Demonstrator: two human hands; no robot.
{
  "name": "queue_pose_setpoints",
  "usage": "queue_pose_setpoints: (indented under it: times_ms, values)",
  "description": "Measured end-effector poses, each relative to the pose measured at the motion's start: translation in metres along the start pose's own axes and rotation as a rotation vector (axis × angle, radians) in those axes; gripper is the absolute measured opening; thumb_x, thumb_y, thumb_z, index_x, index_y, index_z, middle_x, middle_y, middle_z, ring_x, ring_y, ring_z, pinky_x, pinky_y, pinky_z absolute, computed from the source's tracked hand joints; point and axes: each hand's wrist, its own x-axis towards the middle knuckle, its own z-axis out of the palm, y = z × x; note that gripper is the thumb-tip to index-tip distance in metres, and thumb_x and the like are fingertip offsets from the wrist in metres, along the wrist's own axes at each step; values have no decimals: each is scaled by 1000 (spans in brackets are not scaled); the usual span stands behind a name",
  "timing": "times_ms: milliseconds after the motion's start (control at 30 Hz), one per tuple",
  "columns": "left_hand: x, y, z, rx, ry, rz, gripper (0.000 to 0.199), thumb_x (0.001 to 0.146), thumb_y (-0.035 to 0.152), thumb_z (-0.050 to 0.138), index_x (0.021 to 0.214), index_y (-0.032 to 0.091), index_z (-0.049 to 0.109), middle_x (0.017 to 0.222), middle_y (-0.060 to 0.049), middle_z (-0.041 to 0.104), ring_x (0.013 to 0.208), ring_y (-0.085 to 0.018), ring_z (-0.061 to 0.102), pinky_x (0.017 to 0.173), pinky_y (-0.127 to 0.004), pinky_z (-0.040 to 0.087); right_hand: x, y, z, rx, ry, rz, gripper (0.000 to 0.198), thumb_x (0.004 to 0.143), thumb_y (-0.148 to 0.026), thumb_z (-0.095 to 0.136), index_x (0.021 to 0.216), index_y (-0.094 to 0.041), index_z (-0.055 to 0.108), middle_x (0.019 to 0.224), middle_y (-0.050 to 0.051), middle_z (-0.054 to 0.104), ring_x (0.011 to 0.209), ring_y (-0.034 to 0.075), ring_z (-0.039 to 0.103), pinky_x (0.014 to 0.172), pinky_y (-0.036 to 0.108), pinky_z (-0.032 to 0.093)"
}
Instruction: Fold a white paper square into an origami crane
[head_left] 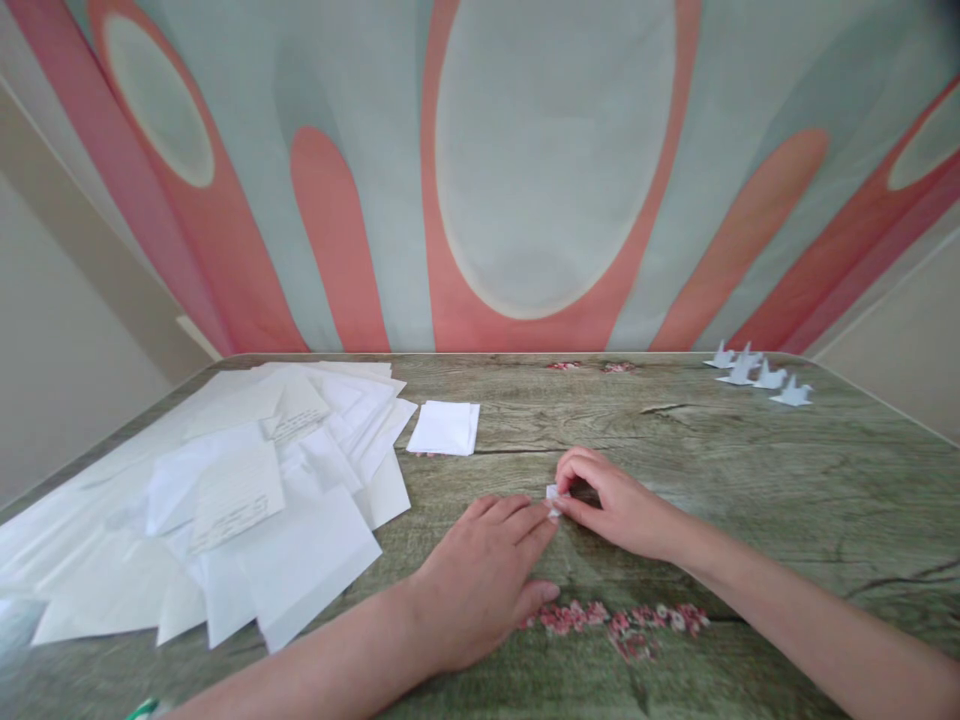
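A small folded piece of white paper (553, 493) lies on the wood-patterned tabletop (637, 450), largely covered by my fingers. My right hand (611, 500) pinches its right side between thumb and fingers. Flat on the table, my left hand (491, 570) reaches in from the left, its fingertips touching the paper's lower edge and its thumb held apart. How the paper is folded is hidden.
Many loose white sheets (315, 560) spread across the left side. A stack of white paper squares (442, 428) sits beyond my hands. Several folded paper cranes (769, 375) stand at the far right. A patterned wall covering (555, 150) rises behind the table.
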Motion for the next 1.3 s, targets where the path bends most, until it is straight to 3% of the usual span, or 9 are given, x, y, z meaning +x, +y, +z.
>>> queue_pose_setpoints:
  times_ms: [300, 600, 767, 967, 1300]
  values:
    - [2, 3, 1, 20, 18, -11, 47, 89, 43, 41, 129, 19, 39, 132, -5, 45, 120, -22, 38, 100, -36, 26, 0, -3, 0, -11, 8, 16, 6, 81, -24, 55, 83, -21, 50, 87, 3, 54, 84, 17, 51, 77, 32, 41]
    - [4, 6, 1, 34, 35, -20, 45, 90, 45, 39, 124, 17, 44, 128, -6, 49, 118, -23, 40, 100, -38, 27, -2, 11, 4, -196, 86, 100, 24, 74, -31, 62, 93, -23, 50, 118, 7, 46, 114, 24, 39, 94, 44, 31]
    - [0, 7, -1, 33, 31, -32, 46, 88, 46, 41, 124, 17, 45, 129, -7, 48, 119, -24, 39, 101, -39, 27, -2, 12, 3, -210, 73, 113, 27, 73, -34, 62, 95, -23, 49, 121, 8, 44, 117, 24, 38, 95, 44, 31]
    - [-3, 3, -11, 16, 8, 19, 39, 88, 41, 44, 124, 27, 44, 127, -5, 48, 118, -23, 40, 98, -40, 31, -2, 9, 1, -199, 66, 107, 27, 74, -37, 61, 95, -23, 50, 121, 8, 45, 117, 25, 38, 95, 45, 32]
    - [1, 2, -3, 49, 66, -50, 42, 84, 46, 51, 120, 24, 48, 118, -6, 49, 113, -26, 40, 96, -43, 34, -2, 8, 2, -187, 80, 115, 26, 74, -36, 62, 93, -23, 50, 121, 8, 45, 117, 24, 38, 95, 45, 30]
